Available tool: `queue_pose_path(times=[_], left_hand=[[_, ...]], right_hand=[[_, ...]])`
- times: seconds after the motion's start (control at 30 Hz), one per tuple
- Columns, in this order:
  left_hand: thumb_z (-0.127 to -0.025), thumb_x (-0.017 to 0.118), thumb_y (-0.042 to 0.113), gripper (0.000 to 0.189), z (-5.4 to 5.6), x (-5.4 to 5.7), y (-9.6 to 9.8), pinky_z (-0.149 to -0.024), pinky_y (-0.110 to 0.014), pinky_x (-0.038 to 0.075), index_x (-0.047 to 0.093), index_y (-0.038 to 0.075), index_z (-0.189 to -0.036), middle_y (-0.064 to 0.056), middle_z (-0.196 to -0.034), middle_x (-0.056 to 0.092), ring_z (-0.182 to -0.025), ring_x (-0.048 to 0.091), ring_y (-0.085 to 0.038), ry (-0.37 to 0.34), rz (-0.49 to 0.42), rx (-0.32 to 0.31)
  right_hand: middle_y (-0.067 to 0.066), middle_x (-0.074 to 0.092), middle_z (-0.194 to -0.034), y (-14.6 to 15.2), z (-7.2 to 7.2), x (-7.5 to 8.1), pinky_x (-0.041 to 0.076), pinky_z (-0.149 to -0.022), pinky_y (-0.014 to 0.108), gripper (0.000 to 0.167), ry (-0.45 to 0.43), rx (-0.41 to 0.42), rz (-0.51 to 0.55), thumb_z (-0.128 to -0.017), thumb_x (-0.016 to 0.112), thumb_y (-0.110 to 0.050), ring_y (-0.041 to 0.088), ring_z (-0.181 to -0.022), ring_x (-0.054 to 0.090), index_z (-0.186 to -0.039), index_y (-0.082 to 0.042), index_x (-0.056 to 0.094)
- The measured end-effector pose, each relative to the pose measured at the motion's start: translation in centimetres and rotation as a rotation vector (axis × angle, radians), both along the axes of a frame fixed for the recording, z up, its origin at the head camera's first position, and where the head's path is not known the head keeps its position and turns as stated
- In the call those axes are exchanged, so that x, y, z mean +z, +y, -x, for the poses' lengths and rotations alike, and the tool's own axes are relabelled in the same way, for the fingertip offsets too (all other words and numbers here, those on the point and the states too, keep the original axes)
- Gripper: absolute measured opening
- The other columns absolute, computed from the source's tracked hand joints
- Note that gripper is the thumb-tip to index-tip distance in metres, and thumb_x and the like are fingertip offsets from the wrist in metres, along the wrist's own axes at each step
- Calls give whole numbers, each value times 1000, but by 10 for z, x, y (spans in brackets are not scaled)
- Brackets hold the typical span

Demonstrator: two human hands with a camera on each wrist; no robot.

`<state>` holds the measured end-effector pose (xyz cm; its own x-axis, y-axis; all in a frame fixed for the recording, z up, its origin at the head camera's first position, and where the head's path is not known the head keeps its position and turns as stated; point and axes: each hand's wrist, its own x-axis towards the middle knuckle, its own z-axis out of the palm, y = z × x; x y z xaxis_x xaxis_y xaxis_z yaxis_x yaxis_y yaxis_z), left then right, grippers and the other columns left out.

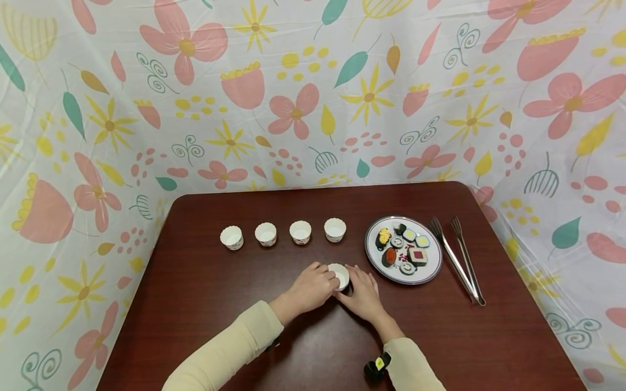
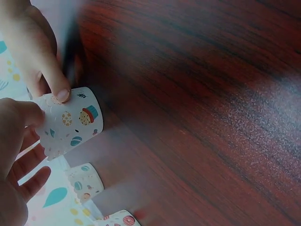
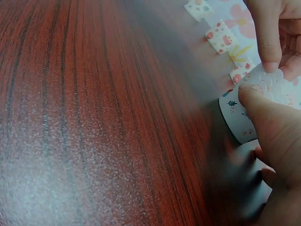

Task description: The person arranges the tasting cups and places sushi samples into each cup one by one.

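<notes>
Both hands are at a white paper baking cup (image 1: 339, 274) on the table, its scalloped rim upward. My left hand (image 1: 313, 287) pinches the rim on its left side, with fingertips at the opening. From the right, my right hand (image 1: 364, 294) holds the same cup, its thumb along the near side. In the left wrist view, the baking cup (image 2: 70, 123) shows printed cupcakes and leaves. The right wrist view has the right thumb pressed against the baking cup (image 3: 242, 115); its far side is hidden by the hands.
Several matching baking cups (image 1: 266, 234) stand in a row behind the hands. A round plate (image 1: 374, 259) with sushi pieces is to the right, and metal tongs (image 1: 462, 266) lie beyond it. The dark wooden table (image 1: 205, 304) meets a floral curtain (image 1: 293, 152) at the back.
</notes>
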<state>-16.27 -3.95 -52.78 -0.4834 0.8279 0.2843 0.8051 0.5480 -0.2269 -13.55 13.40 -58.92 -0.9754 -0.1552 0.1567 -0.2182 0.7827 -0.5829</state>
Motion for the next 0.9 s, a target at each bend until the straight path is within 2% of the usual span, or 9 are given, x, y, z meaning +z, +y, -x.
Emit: queue_pose_path(times=[0.2, 0.43, 0.7, 0.9], left_hand=[[-81, 65, 30, 8, 0, 2, 0, -79, -26, 43, 66, 22, -83, 9, -81, 64, -80, 57, -12, 2, -10, 0], [-82, 65, 32, 11, -1, 8, 0, -74, -27, 44, 65, 21, -81, 8, -79, 63, -77, 57, -13, 38, -61, -21], [-73, 71, 26, 11, -3, 26, -5, -74, -26, 45, 63, 20, -78, 7, -78, 60, -75, 55, -13, 115, -133, -54], [-77, 67, 20, 6, -3, 37, -12, -72, -27, 44, 62, 18, -77, 5, -77, 59, -75, 56, -15, 108, -160, -45]], right_hand=[[14, 50, -131, 0, 0, -2, 24, -100, 62, 69, 13, 1, -10, -73, 74, -38, 36, -127, 39, -128, -5, 50], [14, 51, -129, 0, 1, -5, 24, -99, 63, 69, 36, 0, -1, -72, 75, -37, 37, -126, 41, -129, -6, 50], [18, 51, -129, 0, -1, -4, 23, -101, 61, 69, 7, -6, -4, -72, 75, -38, 36, -127, 40, -127, -4, 50], [14, 52, -129, -1, 0, -3, 23, -100, 63, 65, 23, 2, 16, -71, 76, -35, 36, -127, 40, -126, -8, 52]])
